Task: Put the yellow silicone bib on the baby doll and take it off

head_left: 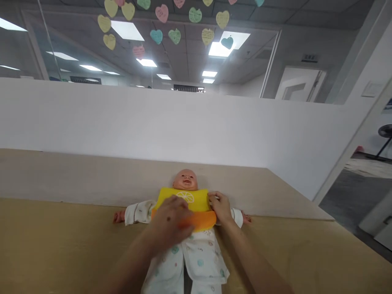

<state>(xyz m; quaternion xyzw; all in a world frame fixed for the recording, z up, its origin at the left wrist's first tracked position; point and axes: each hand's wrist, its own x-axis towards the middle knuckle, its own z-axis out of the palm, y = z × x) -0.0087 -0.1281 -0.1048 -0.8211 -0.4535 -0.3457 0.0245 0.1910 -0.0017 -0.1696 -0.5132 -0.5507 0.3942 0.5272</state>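
Note:
A baby doll (185, 179) lies on its back with its arms spread, dressed in white patterned clothes (200, 255). Across its chest is a yellow bib (200, 199) with a white citrus-slice print and an orange lower pocket (203, 220). My left hand (171, 220) is over the left part of the bib and hides some of the print and pocket; motion blurs its fingers. At the bib's right edge, my right hand (219, 206) pinches the yellow fabric between thumb and fingers.
The doll rests on a wooden tabletop (61, 245) with a paler strip (92, 175) behind it. Beyond stands a white low wall (137, 122) topped by glass with heart-shaped notes (195, 15). A doorway opens at right onto a grey floor (352, 204).

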